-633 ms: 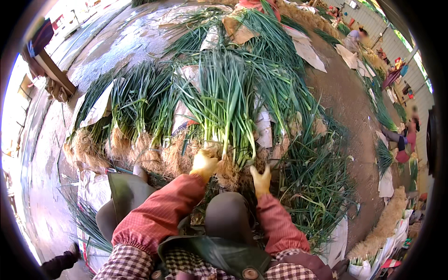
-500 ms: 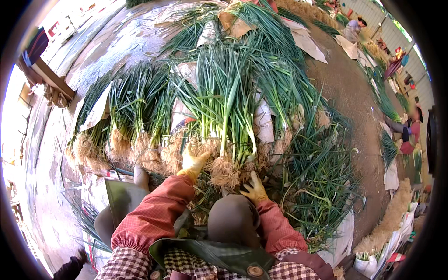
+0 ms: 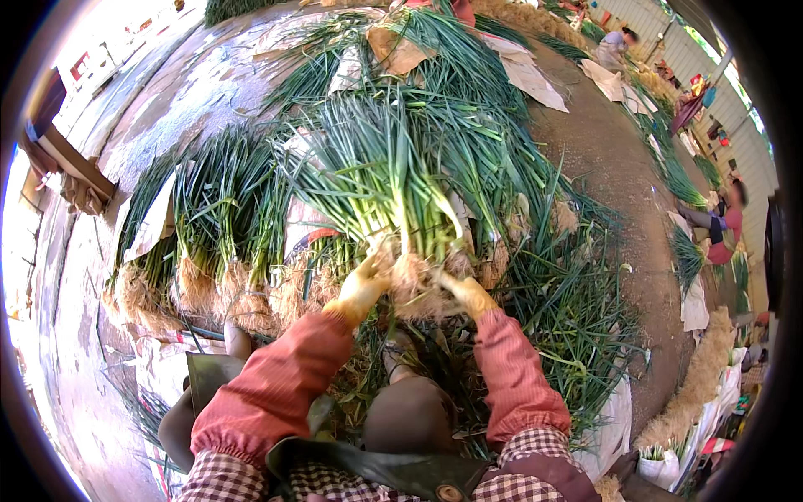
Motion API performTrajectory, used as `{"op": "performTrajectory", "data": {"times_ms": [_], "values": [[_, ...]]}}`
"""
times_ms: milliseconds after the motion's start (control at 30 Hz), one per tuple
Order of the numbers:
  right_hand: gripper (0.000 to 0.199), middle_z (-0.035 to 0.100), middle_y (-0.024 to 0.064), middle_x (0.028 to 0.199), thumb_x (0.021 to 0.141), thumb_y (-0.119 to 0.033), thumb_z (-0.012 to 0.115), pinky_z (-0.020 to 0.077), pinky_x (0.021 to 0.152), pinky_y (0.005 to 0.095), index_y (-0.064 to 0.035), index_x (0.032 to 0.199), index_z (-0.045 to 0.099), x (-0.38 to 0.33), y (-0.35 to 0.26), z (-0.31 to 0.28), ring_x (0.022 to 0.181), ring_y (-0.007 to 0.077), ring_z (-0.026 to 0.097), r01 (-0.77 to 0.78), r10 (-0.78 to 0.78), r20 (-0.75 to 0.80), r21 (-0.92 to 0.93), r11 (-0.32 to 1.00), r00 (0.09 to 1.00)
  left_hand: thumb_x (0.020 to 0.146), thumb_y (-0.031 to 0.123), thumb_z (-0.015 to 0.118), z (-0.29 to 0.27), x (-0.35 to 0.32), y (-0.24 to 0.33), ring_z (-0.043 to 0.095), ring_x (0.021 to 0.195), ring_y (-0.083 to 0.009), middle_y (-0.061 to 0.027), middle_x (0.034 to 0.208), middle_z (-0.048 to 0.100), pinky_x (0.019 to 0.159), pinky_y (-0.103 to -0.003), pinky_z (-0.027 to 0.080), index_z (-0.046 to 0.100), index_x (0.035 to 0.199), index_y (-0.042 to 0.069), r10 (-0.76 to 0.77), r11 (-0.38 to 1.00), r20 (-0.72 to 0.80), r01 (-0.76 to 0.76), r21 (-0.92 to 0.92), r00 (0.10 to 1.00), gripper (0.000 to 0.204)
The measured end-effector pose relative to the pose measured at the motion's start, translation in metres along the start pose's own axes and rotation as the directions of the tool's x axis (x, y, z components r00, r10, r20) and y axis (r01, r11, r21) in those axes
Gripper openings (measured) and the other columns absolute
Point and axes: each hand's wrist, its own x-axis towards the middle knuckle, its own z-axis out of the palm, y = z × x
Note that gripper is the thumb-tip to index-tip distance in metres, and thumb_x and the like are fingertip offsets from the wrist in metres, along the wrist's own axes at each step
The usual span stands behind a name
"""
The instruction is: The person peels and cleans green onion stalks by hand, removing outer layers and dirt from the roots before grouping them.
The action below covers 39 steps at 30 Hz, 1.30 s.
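A bunch of green onions [image 3: 393, 188], with long green leaves, pale stems and shaggy tan roots [image 3: 410, 274], lies in front of me with the leaves pointing away. My left hand [image 3: 365, 289], in a yellowish glove, closes on the left side of the bunch near its roots. From the right, my right hand [image 3: 467, 293], gloved alike, presses its fingers into the root end; its fingertips are blurred and partly hidden among the roots. More green onion bunches [image 3: 238, 197] rest side by side to the left, roots toward me.
Loose green leaves [image 3: 560, 335] cover the ground at my right. My knee [image 3: 410, 414] rises between my forearms. A farther heap of green onions [image 3: 468, 63] has a brown cardboard sheet [image 3: 397, 50] on it. Other people [image 3: 615, 48] sit along the right side. A wooden stool-like piece [image 3: 79, 163] stands far left.
My right hand has moved up from beside my knee to the roots. The left hand has shifted slightly right and closed on the bunch, whose root end has moved away from me. The view has shifted slightly.
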Motion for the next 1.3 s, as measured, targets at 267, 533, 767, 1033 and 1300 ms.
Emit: {"op": "performTrajectory", "data": {"times_ms": [267,533,767,1033,1300], "values": [[0.033,0.06,0.0008,0.071,0.078,-0.036,0.062,0.0376,0.043,0.0241,-0.0057,0.091,0.057,0.008,-0.07,-0.016,0.048,0.0092,0.05,0.268,-0.372,-0.186,-0.422,0.866,0.909,0.079,0.011,0.06,-0.047,-0.077,-0.034,0.057,0.1,-0.0203,-0.0133,0.108,0.06,0.09,-0.029,0.042,0.055,0.115,0.0,0.134,0.987,-0.289,-0.1,0.128,0.948,0.038],[0.028,0.064,0.0061,0.078,0.083,-0.028,0.061,0.0477,0.062,0.0242,-0.0061,0.1,0.06,-0.043,-0.042,0.111,0.072,0.0109,0.059,0.635,-0.643,0.074,0.104,0.765,0.762,0.088,0.019,0.056,-0.03,-0.106,0.027,0.059,0.084,-0.0136,-0.0052,0.094,0.062,0.07,-0.027,0.049,0.052,0.116,0.006,-0.061,0.903,0.102,0.098,-0.419,0.993,0.031],[0.021,0.063,0.0025,0.089,0.082,-0.01,0.063,0.0469,0.068,0.0214,-0.0022,0.102,0.061,-0.088,-0.045,0.063,0.078,0.0105,0.059,0.242,-0.594,0.286,0.719,0.652,0.752,0.085,0.006,0.056,-0.023,-0.118,0.028,0.059,0.075,-0.0109,-0.0021,0.089,0.062,0.065,-0.024,0.05,0.058,0.106,0.003,0.131,0.946,0.191,-0.065,-0.318,0.973,0.021],[0.024,0.065,0.0051,0.08,0.08,-0.018,0.065,0.0472,0.061,0.0245,-0.0017,0.098,0.063,-0.123,-0.017,0.0,0.068,0.0098,0.058,0.769,-0.742,-0.203,0.146,0.622,0.639,0.085,0.01,0.056,-0.023,-0.138,0.039,0.058,0.072,-0.0111,-0.0022,0.09,0.063,0.063,-0.023,0.046,0.061,0.103,0.004,0.12,0.979,0.093,-0.101,-0.179,0.988,0.02],[0.039,0.063,0.0136,0.092,0.08,-0.024,0.063,0.0463,0.076,0.0321,-0.0007,0.11,0.055,-0.136,-0.039,0.022,0.085,0.0233,0.059,0.785,-0.747,0.26,-0.085,0.614,0.612,0.085,0.015,0.058,0.006,-0.149,0.08,0.055,0.064,-0.011,-0.0052,0.083,0.062,0.056,-0.023,0.045,0.06,0.096,0.002,0.159,0.908,0.058,-0.123,-0.401,0.986,0.017]]}}
